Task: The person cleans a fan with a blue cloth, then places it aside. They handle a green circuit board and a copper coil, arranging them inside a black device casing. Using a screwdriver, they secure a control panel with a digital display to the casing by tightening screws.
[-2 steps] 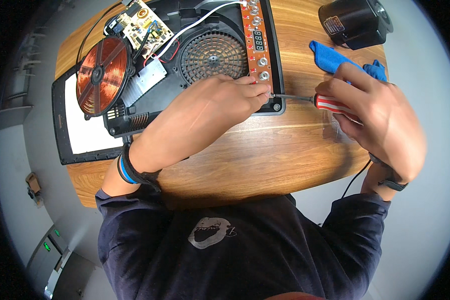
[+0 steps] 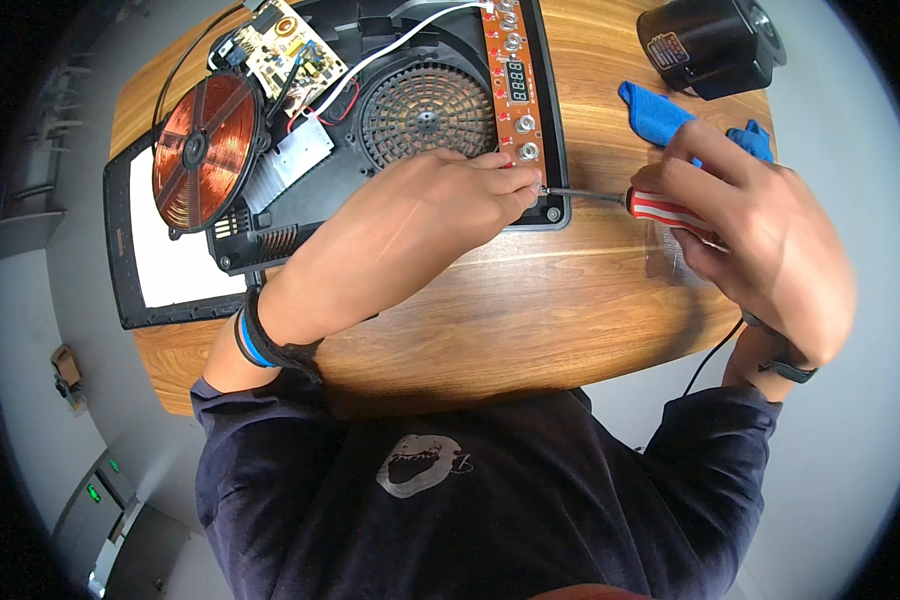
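In my right hand (image 2: pixel 760 220) is a screwdriver (image 2: pixel 670 212) with a red and white striped handle, the fingers wrapped round it. Its metal shaft points left, and the tip meets the lower end of an orange-brown control board (image 2: pixel 516 125) with a digit display and round buttons. Right at that tip, the fingers of my left hand (image 2: pixel 440 205) are pressed together over the board's end; whatever they pinch is hidden. The board lies along the right side of a black appliance housing (image 2: pixel 345 200), which looks like an opened induction cooker, with a round fan grille (image 2: pixel 428 112).
Left of the grille, a copper coil (image 2: pixel 207 150) leans by a silver heat sink (image 2: pixel 290 165) and a power board (image 2: pixel 282 60). A black-framed panel (image 2: pixel 120 240) lies beneath. A blue cloth (image 2: pixel 660 112) and a black cylindrical device (image 2: pixel 705 50) occupy the right of the wooden table (image 2: pixel 450 330).
My right hand has shifted very slightly on the screwdriver handle. The screwdriver tip, my left hand and the board look unmoved.
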`<state>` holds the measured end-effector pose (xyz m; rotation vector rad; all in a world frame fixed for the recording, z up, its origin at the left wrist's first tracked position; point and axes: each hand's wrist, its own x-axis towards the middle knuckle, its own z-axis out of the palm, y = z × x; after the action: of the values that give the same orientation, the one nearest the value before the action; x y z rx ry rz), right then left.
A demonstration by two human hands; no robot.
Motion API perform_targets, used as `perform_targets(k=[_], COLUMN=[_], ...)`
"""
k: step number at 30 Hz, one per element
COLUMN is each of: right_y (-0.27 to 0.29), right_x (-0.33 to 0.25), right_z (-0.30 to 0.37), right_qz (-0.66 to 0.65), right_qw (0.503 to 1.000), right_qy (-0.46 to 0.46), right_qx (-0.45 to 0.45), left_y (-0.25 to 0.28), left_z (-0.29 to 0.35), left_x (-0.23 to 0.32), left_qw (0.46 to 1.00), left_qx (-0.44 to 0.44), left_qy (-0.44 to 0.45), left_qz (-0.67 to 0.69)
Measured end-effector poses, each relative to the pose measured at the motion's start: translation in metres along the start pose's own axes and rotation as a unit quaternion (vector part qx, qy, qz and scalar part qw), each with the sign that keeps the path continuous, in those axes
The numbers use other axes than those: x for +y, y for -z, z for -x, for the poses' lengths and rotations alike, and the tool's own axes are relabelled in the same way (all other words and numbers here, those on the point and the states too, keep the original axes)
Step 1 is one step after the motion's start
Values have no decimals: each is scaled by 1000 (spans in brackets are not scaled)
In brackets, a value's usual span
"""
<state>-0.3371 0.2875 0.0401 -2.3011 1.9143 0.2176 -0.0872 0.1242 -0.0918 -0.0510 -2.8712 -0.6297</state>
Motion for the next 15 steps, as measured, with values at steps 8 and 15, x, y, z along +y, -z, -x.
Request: perform_targets(k=[8,15], right_y=[5,-1], right_x=[-5,-14], right_z=[-16,-14], right_qz=[-52,-98], right_qw=[978,972], right_qy=[104,80], right_qx=[175,200], left_y=[7,-5], left_z=[-3,0], left_x=[2,-4], left_qw=[999,998], left_qx=[-41,50], left_qy=[20,-26], left_qz=[12,-12])
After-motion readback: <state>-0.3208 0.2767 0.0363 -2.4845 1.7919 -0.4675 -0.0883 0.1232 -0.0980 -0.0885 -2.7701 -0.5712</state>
